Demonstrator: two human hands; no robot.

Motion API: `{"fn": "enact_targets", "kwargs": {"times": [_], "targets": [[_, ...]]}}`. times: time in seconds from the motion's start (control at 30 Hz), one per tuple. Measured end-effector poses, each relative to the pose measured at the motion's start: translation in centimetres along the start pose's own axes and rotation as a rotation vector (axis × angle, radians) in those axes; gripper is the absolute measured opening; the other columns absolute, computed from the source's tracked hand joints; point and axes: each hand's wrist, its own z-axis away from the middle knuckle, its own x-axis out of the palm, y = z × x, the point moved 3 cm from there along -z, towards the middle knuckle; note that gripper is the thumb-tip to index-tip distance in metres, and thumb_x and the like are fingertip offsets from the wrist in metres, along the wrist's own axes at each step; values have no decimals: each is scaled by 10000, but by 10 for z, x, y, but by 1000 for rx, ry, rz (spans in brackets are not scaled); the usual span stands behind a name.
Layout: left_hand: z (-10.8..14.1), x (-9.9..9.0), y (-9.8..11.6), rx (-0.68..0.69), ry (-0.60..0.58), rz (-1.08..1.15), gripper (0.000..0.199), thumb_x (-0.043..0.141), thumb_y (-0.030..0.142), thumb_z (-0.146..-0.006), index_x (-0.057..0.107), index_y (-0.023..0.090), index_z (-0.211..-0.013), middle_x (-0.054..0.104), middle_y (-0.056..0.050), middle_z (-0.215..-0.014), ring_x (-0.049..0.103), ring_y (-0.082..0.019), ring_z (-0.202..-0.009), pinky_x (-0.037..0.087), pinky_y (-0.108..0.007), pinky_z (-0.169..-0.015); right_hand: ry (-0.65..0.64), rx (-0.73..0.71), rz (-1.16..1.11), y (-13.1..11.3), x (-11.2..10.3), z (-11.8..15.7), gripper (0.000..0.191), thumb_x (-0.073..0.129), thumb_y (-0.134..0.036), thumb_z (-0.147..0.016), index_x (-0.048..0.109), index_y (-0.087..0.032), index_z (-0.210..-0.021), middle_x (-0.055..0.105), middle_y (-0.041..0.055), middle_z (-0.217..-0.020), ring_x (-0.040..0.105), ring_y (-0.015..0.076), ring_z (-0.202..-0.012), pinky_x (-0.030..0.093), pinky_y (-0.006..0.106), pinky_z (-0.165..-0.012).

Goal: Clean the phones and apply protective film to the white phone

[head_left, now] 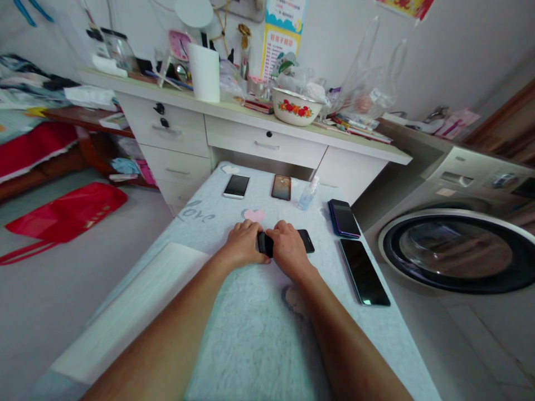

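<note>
Head view: forearms (175, 309) stretched forward, left hand (246, 244) pinching a black phone (266, 244), right hand (287, 246) curled over it, grip unclear.

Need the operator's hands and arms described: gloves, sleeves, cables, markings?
Bare, ungloved left hand and bare, ungloved right hand. The sleeveless left forearm and sleeveless right forearm are uncovered to the frame edge. No watch, cable or marking visible; fingers too small to rule out rings.

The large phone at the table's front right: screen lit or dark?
Dark: the large phone shows a black screen, with just a small pale glint near its bottom edge.
</note>
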Motion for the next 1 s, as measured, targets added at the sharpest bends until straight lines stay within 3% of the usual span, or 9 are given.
{"fn": "enact_targets", "kwargs": {"times": [0.47, 1.0], "targets": [[1, -1, 2, -53, 3, -16, 788, 778, 490, -451, 462, 199, -1111, 491, -108, -1177, 477, -326, -1109, 409, -399, -934, 4, -65, -15, -7, 1, -5, 264, 513, -234, -905, 653, -244, -1128, 548, 65, -1017, 478, 191, -895, 364, 299, -818], [0, 2, -2, -31, 10, -22, 727, 756, 492, -476, 467, 217, -1085, 504, -95, -1153, 481, -317, -1096, 411, -399, -921, -49, -69, -35, -9, -1, -4, 301, 542, -243, -889, 633, -249, -1176, 546, 70, -1045, 476, 188, -924, 358, 303, -846]]}}
